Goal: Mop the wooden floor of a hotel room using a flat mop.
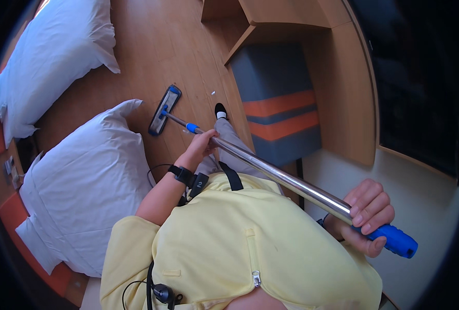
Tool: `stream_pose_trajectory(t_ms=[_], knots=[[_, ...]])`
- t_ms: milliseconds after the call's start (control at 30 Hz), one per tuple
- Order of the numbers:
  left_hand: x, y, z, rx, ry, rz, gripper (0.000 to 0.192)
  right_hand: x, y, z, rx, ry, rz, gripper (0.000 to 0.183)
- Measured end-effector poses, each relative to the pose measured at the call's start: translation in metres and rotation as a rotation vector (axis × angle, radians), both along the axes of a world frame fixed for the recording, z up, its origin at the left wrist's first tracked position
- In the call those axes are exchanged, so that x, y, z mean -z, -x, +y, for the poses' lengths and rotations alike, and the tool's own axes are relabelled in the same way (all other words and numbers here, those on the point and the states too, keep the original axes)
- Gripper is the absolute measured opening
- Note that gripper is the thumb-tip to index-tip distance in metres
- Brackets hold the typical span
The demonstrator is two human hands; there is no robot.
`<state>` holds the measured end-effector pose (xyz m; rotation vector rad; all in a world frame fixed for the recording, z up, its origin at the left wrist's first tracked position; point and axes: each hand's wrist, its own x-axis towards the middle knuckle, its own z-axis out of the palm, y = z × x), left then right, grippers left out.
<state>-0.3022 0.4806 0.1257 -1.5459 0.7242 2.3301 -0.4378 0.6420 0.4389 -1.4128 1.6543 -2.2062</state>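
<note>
A flat mop with a steel pole (283, 172) runs slantwise across my body. My right hand (369, 215) is wrapped around the pole's top end, where the blue plastic grip (398, 241) sticks out past my fingers. Lower down, my left hand (203, 144) grips the pole just above its blue locking collar (191, 128). The rectangular mop head (164, 112), grey with blue ends and a dark fringe, lies on the wood-look floor (163, 46) ahead of me. Small white scraps (213, 93) lie on the floor near my black shoe (220, 110).
Two beds with white bedding stand at left, a nearer one (94, 193) and a farther one (67, 50). To the right, a grey upholstered stool (280, 128) with orange stripes sits beneath a wooden desk (291, 13). A dark screen (415, 89) hangs on the right wall.
</note>
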Motion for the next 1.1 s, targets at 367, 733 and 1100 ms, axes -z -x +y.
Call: stream_pose_trajectory(t_ms=[367,733,1100], knots=[[0.064,0.012,0.002,-0.208,-0.097,-0.112,0.009,0.001,0.02,0.032,-0.019,-0.151,0.011,0.031],[0.034,0.102,0.016,0.014,0.121,0.036,0.029,0.006,0.034,0.084,0.303,-0.085,0.084,0.027],[0.035,0.149,0.175,0.544,0.284,0.08,0.041,0.027,0.023,0.257,0.473,-0.193,0.005,0.026]])
